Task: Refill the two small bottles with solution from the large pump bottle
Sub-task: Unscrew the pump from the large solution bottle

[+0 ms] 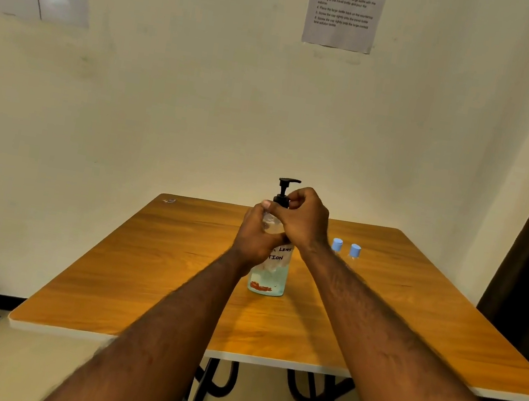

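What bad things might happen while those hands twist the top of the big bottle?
1. The large pump bottle still holds liquid; if the left hand slips while the right hand works at the black pump collar, it might tip and spill on the table.
2. The two small bottles stand close by the right forearm, so a swing might topple them.

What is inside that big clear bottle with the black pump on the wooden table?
The large clear pump bottle holds pale bluish liquid, visible in its lower part. How high it reaches is hidden: the left hand and right hand wrap the upper body and collar, and a handwritten label covers the middle.
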